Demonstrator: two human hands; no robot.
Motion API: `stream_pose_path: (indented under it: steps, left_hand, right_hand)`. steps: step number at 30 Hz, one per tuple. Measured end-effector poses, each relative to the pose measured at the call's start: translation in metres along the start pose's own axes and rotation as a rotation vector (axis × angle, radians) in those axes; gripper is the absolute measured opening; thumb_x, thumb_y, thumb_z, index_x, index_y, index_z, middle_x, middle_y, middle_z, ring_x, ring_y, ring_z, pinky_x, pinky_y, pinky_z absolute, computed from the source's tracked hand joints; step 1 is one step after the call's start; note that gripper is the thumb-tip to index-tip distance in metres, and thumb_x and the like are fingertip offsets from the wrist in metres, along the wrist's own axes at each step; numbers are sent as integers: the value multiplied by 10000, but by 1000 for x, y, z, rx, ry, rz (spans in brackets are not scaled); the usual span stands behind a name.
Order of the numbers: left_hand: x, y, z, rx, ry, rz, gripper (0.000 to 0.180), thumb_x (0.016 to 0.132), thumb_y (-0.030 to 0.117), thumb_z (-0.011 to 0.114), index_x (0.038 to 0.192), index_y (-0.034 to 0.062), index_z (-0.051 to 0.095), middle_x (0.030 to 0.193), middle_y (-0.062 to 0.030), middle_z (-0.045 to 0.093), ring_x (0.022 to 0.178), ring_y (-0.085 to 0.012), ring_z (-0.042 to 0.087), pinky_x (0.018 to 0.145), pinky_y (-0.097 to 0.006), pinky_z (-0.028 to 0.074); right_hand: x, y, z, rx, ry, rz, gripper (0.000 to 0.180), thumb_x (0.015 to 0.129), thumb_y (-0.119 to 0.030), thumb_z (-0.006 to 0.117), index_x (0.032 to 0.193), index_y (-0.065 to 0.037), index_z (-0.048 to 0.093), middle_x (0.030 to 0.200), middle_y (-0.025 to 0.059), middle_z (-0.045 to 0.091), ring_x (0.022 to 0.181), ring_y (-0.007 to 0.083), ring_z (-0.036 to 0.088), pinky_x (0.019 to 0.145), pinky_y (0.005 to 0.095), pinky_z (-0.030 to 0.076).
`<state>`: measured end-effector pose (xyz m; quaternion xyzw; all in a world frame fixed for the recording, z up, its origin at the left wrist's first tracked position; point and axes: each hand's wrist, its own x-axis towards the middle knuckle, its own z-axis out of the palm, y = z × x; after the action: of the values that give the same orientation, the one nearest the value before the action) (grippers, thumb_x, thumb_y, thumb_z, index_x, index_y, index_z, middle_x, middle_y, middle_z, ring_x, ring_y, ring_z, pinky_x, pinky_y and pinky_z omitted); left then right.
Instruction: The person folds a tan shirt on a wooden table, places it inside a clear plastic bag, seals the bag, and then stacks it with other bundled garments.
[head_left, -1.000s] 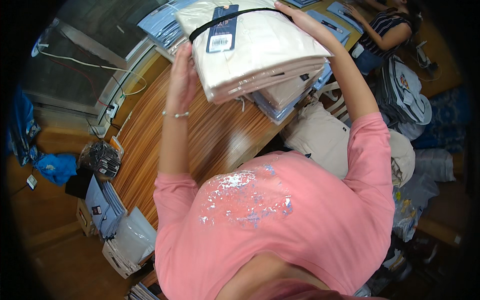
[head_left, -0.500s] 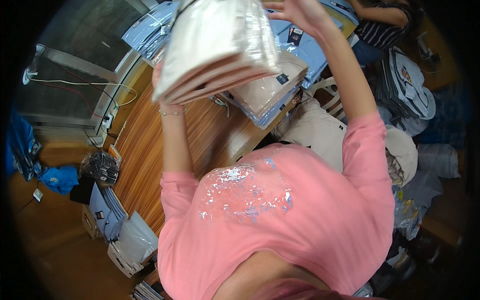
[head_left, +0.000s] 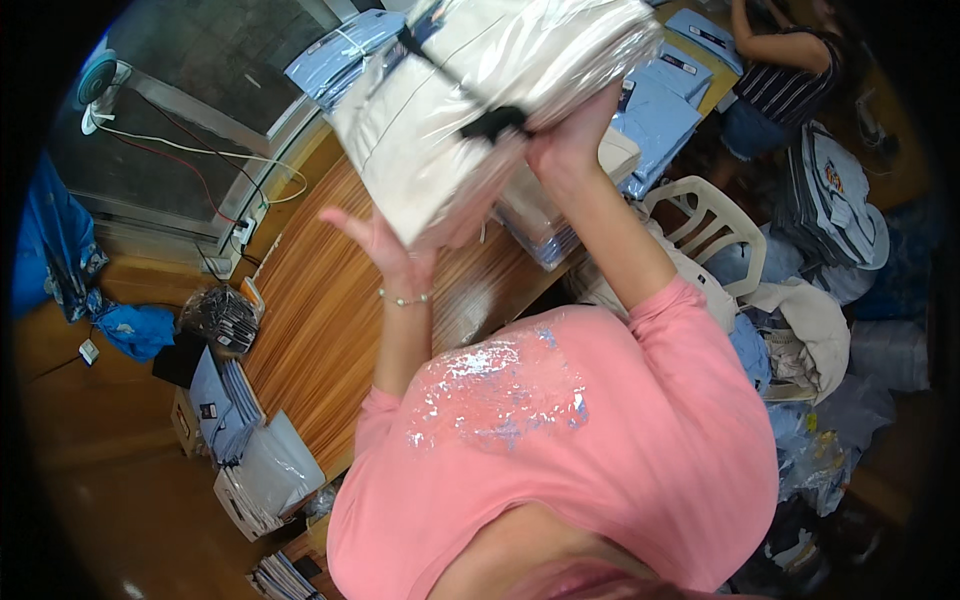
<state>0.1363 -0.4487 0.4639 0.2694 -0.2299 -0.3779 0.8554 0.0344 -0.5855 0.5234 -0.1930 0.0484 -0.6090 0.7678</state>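
A tied bundle of cream folded garments in clear plastic (head_left: 420, 150) is raised over the table, tilted, with a black strip knotted around it. My left hand (head_left: 392, 248) supports its lower corner; the thumb sticks out to the left and the other fingers are partly hidden behind the bundle. On the right side, near the black knot, my right hand (head_left: 575, 150) grips the bundle, its fingertips hidden by it. Below and behind the bundle, another plastic-wrapped cream garment (head_left: 530, 200) lies on a stack at the table's right edge.
The striped wooden table (head_left: 320, 290) stretches below my hands. Light blue packed shirts (head_left: 655, 130) lie at the far right, more blue packs (head_left: 345, 55) by the window. A white plastic chair (head_left: 715, 215) stands right. Another person (head_left: 795, 75) is at the upper right.
The bundle has turned and shifted right, bringing its black strip and knot into view. My right hand has come down onto its side; my left hand has moved right, thumb now out.
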Motion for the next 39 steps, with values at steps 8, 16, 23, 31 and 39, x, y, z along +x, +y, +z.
stream_pose_path:
  steps: [8,16,23,31,39]
  left_hand:
    - [89,49,-49,348,-51,-420,565,857,269,529,1291,-52,362,1236,-225,498,1119,-309,523,928,-409,456]
    - [221,42,-33,522,-340,-686,496,838,251,517,1206,-76,461,1130,-201,584,975,-299,609,901,-387,476]
    - [254,-33,-79,865,-178,-834,482,837,326,556,1161,-30,534,1057,-142,629,899,-225,628,818,-313,493]
    - [262,-38,-67,999,-267,-927,479,881,369,511,1176,-8,535,1085,-111,625,945,-200,614,848,-293,471]
    - [258,-32,-47,1245,-354,-817,486,879,380,515,1197,13,528,1131,-98,595,998,-172,562,902,-286,414]
  right_hand:
    - [0,-54,-74,-437,-186,443,700,902,-565,352,1293,16,356,1301,192,438,1221,256,417,1002,432,351]
    - [-45,-72,-82,-414,-129,417,298,870,-225,582,1083,-76,436,1079,30,512,1035,123,466,834,334,387]
    - [-49,-69,-124,-478,35,558,348,834,-181,590,1123,-90,421,1108,29,463,1044,124,444,859,318,359]
    - [-47,-71,-130,-447,24,525,439,840,-228,588,1207,-68,408,1154,42,466,1077,145,444,910,343,343]
    - [-45,-76,-141,-621,-12,582,564,879,-248,581,1322,-2,332,1139,90,493,1037,149,506,834,314,445]
